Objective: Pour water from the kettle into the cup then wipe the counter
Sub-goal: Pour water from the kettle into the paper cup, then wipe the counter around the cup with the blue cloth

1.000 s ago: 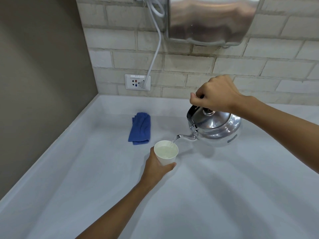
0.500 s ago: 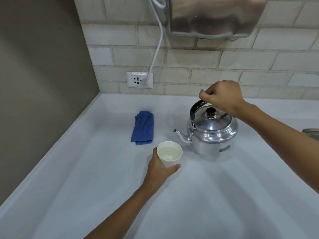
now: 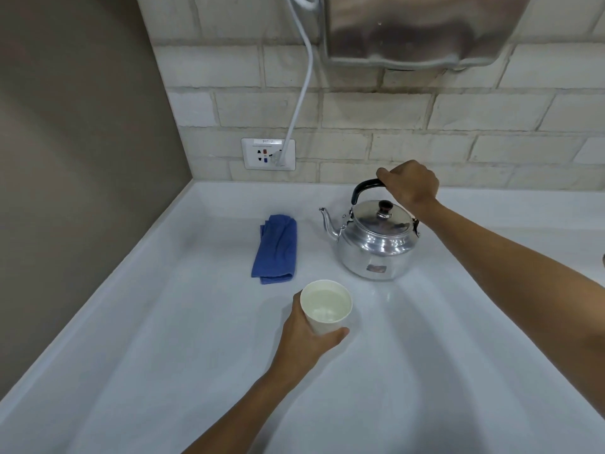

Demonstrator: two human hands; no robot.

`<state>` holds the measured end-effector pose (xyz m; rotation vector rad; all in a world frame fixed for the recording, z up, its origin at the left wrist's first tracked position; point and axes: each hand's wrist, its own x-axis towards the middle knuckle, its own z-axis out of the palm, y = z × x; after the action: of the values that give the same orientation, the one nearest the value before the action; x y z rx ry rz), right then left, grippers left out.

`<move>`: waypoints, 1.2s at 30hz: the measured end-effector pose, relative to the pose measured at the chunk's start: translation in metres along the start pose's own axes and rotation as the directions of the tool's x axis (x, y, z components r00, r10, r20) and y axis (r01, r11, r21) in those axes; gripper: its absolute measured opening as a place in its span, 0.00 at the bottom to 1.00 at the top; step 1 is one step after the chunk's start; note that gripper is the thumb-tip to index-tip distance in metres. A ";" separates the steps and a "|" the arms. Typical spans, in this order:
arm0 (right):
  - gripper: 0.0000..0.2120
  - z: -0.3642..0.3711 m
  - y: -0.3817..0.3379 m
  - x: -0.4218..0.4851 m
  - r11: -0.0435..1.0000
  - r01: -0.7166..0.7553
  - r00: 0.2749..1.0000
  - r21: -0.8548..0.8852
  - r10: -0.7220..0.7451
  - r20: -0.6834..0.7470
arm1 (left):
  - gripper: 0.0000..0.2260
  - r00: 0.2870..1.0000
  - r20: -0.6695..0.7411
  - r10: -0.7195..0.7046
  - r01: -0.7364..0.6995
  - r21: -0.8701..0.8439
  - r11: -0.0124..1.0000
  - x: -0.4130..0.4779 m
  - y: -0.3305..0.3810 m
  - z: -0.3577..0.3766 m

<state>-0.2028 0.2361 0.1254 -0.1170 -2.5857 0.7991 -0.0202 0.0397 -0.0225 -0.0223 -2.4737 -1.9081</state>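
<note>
A shiny metal kettle (image 3: pixel 376 247) stands upright on the white counter (image 3: pixel 163 339), its spout pointing left. My right hand (image 3: pixel 411 185) grips its black handle from above. In front of it a white paper cup (image 3: pixel 326 311) holds water nearly to the brim, and my left hand (image 3: pixel 306 342) is wrapped around its side from the left and below. A folded blue cloth (image 3: pixel 276 249) lies on the counter to the left of the kettle, touched by neither hand.
A brick-tiled wall runs along the back with a power socket (image 3: pixel 268 154) and a white cable (image 3: pixel 302 93) plugged into it. A metal wall unit (image 3: pixel 422 31) hangs above the kettle. A brown side wall (image 3: pixel 75 158) closes the left.
The kettle went from tilted and pouring into the cup to upright on the counter, farther back from the cup. My left hand has kept hold of the cup.
</note>
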 end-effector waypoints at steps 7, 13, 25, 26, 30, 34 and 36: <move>0.21 0.017 0.003 0.014 0.999 -0.031 0.999 -0.011 0.031 0.009 | 0.32 1.000 -0.008 -0.022 0.022 0.002 1.000 0.001 -0.002 0.000; 0.21 0.022 0.003 0.019 0.999 -0.039 0.999 -0.023 0.039 0.002 | 0.31 1.000 -0.017 -0.012 0.013 0.004 1.000 0.001 -0.003 0.001; 0.19 0.016 0.007 -0.020 0.987 0.161 0.980 -0.006 -0.161 -0.119 | 0.36 0.999 0.052 0.014 -0.015 0.015 1.000 -0.007 -0.005 -0.009; 0.19 0.015 0.009 -0.037 0.982 0.187 0.970 0.037 -0.178 -0.168 | 0.38 0.997 0.074 0.032 -0.035 0.032 0.999 -0.011 -0.007 -0.015; 0.21 0.029 0.045 -0.126 0.982 0.172 0.985 0.081 -0.169 -0.043 | 0.37 0.992 0.033 0.121 -0.125 0.186 0.975 -0.029 -0.018 -0.055; 0.34 0.050 0.087 -0.207 0.977 0.066 0.929 -0.205 0.015 0.371 | 0.30 0.979 -0.032 0.199 -0.176 0.342 0.923 -0.010 -0.013 -0.091; 0.44 0.058 0.097 -0.220 0.950 0.111 0.916 -0.292 0.016 0.400 | 0.27 0.969 -0.051 0.243 -0.208 0.369 0.906 0.015 -0.005 -0.098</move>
<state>-0.0329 0.2415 -0.0541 0.0227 -3.0753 0.4227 -0.0346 -0.0557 -0.0018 -0.1980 -2.5825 -1.3147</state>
